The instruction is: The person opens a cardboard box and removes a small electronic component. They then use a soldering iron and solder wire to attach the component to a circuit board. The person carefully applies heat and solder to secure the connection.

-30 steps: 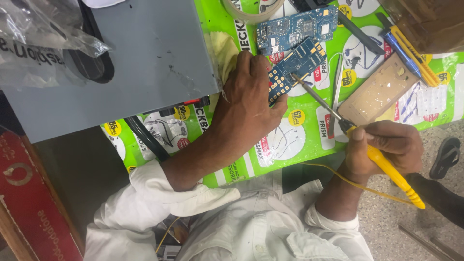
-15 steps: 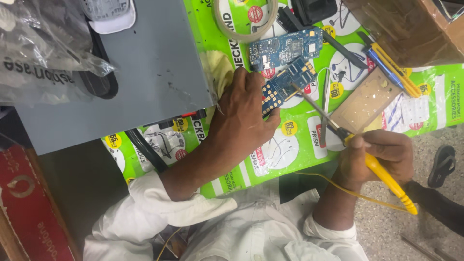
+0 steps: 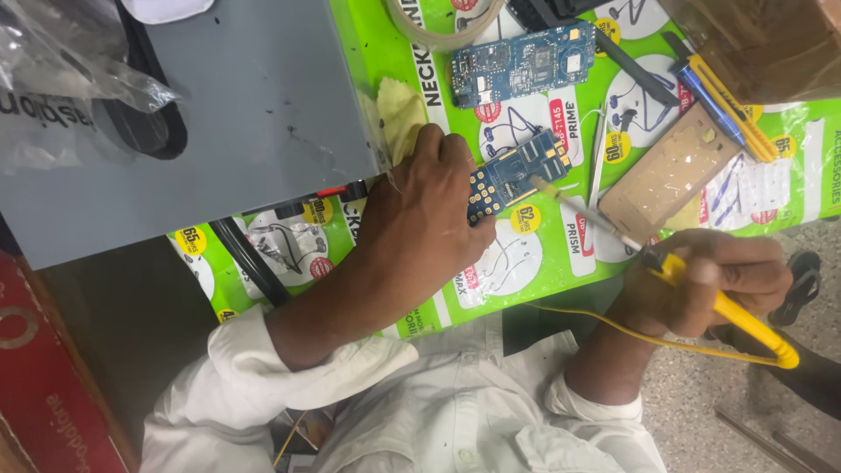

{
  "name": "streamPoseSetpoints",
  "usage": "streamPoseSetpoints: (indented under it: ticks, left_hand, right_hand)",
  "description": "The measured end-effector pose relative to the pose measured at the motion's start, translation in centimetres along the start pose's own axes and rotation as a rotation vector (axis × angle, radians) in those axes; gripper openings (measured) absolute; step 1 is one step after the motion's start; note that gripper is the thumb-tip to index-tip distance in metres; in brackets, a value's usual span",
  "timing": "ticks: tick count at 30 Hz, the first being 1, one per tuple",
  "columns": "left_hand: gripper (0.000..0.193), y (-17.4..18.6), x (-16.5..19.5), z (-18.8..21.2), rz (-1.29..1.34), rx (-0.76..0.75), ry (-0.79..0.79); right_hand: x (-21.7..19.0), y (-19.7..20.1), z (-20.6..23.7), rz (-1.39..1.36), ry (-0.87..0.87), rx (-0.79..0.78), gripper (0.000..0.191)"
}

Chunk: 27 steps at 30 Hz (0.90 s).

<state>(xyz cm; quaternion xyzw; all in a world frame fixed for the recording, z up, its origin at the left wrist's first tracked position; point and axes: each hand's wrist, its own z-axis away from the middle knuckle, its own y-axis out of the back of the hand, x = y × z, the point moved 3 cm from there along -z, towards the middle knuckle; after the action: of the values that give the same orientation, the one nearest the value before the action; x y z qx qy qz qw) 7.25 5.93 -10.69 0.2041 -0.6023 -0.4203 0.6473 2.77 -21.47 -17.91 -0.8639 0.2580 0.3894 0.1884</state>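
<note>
My left hand [image 3: 419,219] presses down on the left end of a small blue circuit board [image 3: 519,172] that lies on a green printed sheet [image 3: 543,236]. My right hand [image 3: 714,276] grips a yellow-handled soldering iron [image 3: 701,289]. Its metal tip reaches up-left and touches the right part of the small board. A yellow cord runs from the iron's handle across my lap.
A larger blue circuit board [image 3: 524,63] lies above the small one, by a roll of tape [image 3: 442,26]. A tan phone frame [image 3: 670,171], a blue-and-yellow cutter [image 3: 718,96] and a dark tool lie to the right. A grey box [image 3: 228,114] stands at left.
The view has shifted, so the boards sit lower in the picture. The iron's tip has come in onto the small board. My left hand stays on the board's left end.
</note>
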Motion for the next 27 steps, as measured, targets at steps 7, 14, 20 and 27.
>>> streamPoseSetpoints:
  ticks: [7, 14, 20, 27]
  left_hand:
    - [0.046, 0.6, 0.0, 0.3, -0.007, -0.066, -0.032]
    - [0.036, 0.9, -0.6, 0.7, 0.047, -0.072, -0.114]
    - [0.032, 0.5, -1.1, 0.9, 0.057, -0.061, -0.160]
    - [0.035, 0.3, -1.3, 1.0, 0.035, -0.029, -0.246]
  right_hand:
    - [2.3, 2.5, 0.2, -0.071, 0.026, -0.221, 0.055]
    - [5.2, 3.3, -0.7, -0.333, -0.236, -0.340, 0.049]
    - [8.3, 4.4, -2.5, -0.206, -0.108, -0.313, 0.031]
    - [11.2, 5.2, -6.0, -0.039, -0.081, -0.731, 0.049]
